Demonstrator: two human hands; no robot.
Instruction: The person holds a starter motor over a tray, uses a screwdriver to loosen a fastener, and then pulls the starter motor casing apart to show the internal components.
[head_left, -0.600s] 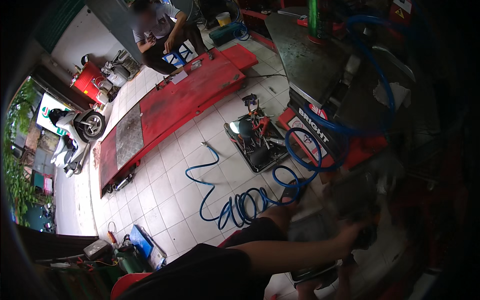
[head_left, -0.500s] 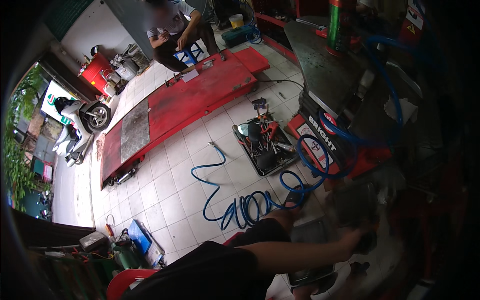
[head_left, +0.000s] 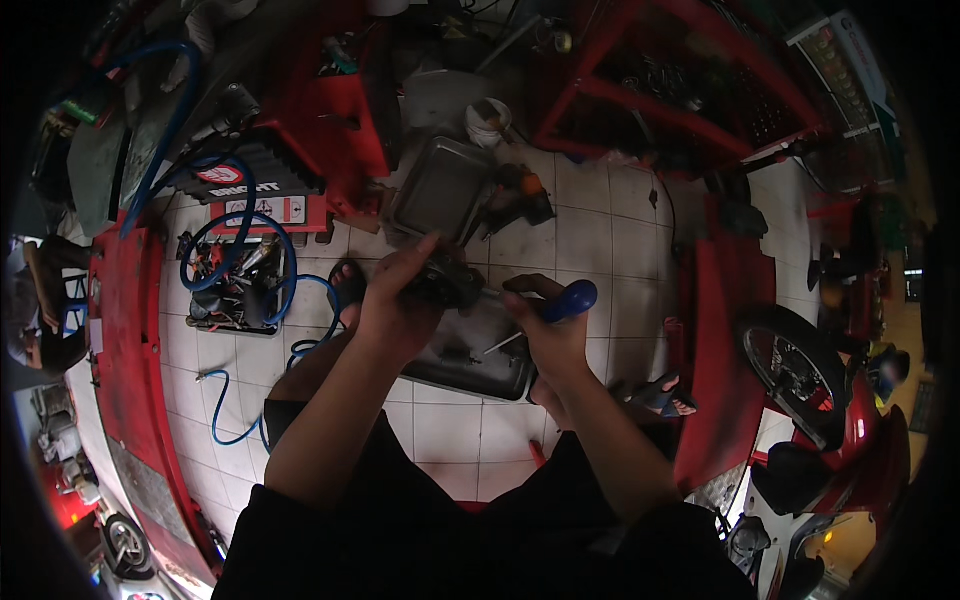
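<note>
Left hand (head_left: 393, 308) clasps a dark mechanical part (head_left: 452, 283) — just to its right, the right hand (head_left: 556, 345) grips a blue-handled screwdriver (head_left: 573, 300), shaft apparently slanting near-left.

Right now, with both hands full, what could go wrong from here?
The dark metal part, gripped by the left hand alone, might slip and drop, perhaps into the tray below.

The blue-handled tool in the right hand has a thin shaft; a slip could jab something.

The blue hose loops near the left foot and may snag it.
</note>
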